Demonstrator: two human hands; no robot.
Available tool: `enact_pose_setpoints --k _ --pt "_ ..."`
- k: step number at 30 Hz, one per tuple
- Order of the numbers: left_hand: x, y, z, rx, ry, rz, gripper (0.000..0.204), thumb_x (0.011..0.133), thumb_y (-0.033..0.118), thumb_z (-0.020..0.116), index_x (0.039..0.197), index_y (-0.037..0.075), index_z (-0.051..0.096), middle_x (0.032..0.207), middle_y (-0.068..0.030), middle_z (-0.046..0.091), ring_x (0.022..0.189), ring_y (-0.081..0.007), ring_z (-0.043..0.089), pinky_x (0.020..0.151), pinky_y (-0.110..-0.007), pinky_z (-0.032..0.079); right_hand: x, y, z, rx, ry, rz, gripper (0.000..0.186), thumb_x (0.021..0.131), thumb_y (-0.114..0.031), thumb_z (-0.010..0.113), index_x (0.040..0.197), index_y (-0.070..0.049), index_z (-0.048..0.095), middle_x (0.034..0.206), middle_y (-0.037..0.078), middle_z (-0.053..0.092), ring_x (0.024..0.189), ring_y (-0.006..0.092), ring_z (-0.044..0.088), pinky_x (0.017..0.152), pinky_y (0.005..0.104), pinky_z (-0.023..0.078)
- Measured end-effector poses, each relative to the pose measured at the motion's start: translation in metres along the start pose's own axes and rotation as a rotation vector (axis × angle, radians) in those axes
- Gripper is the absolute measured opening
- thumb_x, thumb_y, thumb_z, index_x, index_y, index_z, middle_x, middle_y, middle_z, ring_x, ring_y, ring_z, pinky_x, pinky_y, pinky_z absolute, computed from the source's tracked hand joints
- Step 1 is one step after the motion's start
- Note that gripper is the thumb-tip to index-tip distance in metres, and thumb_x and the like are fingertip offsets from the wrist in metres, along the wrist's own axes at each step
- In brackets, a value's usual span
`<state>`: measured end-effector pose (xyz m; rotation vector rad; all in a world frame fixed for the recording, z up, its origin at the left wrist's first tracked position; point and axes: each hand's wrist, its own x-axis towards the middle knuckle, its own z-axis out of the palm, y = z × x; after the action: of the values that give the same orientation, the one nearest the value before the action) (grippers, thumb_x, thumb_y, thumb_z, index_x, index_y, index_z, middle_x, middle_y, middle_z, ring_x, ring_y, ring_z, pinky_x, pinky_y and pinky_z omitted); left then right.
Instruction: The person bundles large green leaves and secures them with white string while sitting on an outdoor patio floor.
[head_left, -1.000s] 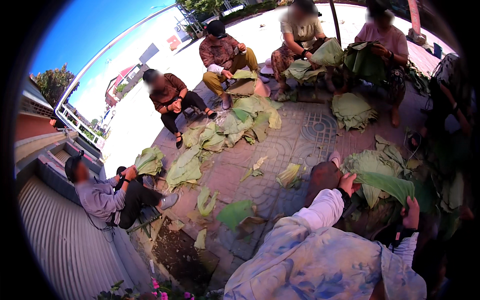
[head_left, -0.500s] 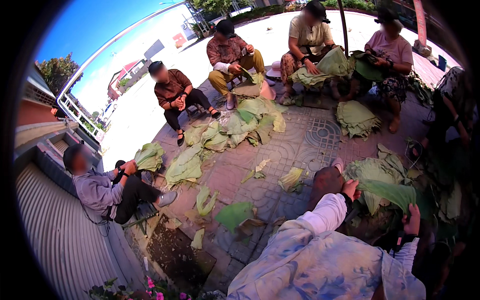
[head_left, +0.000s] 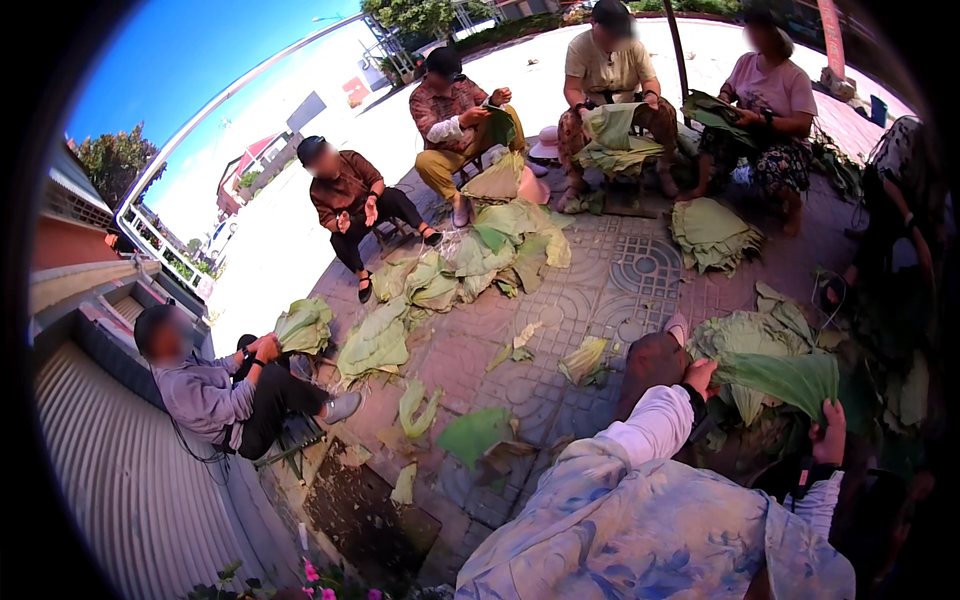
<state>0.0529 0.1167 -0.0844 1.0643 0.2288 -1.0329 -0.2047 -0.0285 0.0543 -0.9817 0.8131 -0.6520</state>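
A large green leaf [head_left: 778, 376] is stretched between my two hands at the right. My left hand [head_left: 700, 377] grips its left end with closed fingers. The other end is pinched by my right hand [head_left: 828, 432], lower and farther right. Below the held leaf lies a pile of pale green leaves [head_left: 752, 338], partly hidden by it. My left sleeve is white, and a floral garment [head_left: 640, 525] covers the bottom of the view.
Several people sit around, handling leaves or with bare hands. A leaf heap [head_left: 480, 250] runs across the paving, and a stacked leaf pile [head_left: 714, 236] lies toward the far right. Loose leaves [head_left: 475, 434] and a dirt patch [head_left: 360, 505] are nearer, with pink flowers [head_left: 312, 572] at the bottom.
The leaf between my hands is spread wider, its right end slightly farther right with my right hand. Across from me, one person's hands have parted, and others have shifted their leaves.
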Motion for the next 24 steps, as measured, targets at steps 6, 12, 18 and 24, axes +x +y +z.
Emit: enact_pose_setpoints --k 6,12,18,24 --pt "0.0 -0.004 0.017 0.06 0.048 -0.042 0.025 0.082 0.028 0.053 0.103 0.014 0.05 0.091 -0.0002 0.055 0.079 -0.0196 0.053 0.054 -0.034 0.043 -0.002 -0.004 -0.008 -0.032 -0.05 0.014 0.016 0.082 -0.019 0.053 0.097 -0.014 0.052 0.072 -0.007 0.051 0.052 0.0009 0.045 0.036 0.0134 0.032" --pt "0.028 -0.021 -0.013 -0.011 0.002 0.086 0.043 0.078 0.027 0.057 0.116 0.008 0.045 0.097 -0.0044 0.053 0.078 -0.0199 0.05 0.057 -0.036 0.043 0.005 -0.001 -0.003 -0.067 -0.042 0.007 0.018 0.082 -0.019 0.052 0.097 -0.01 0.053 0.071 -0.005 0.053 0.05 0.0018 0.047 0.034 0.0141 0.031" --pt "0.035 -0.027 -0.009 0.015 -0.015 0.255 0.018 0.084 0.018 0.05 0.092 0.003 0.055 0.082 -0.0022 0.056 0.075 -0.0147 0.053 0.064 -0.03 0.042 0.0 0.0 -0.012 -0.107 0.021 0.013 0.017 0.081 -0.02 0.053 0.096 -0.012 0.053 0.07 -0.007 0.053 0.05 0.0016 0.045 0.035 0.014 0.031" --pt "0.04 -0.038 -0.001 0.131 0.016 0.302 0.021 0.08 0.017 0.054 0.093 0.001 0.055 0.084 -0.0038 0.055 0.076 -0.0151 0.05 0.071 -0.028 0.039 -0.005 -0.007 -0.013 -0.087 0.114 0.012 0.019 0.08 -0.021 0.053 0.094 -0.009 0.054 0.068 -0.005 0.052 0.046 0.0031 0.043 0.034 0.0163 0.03"
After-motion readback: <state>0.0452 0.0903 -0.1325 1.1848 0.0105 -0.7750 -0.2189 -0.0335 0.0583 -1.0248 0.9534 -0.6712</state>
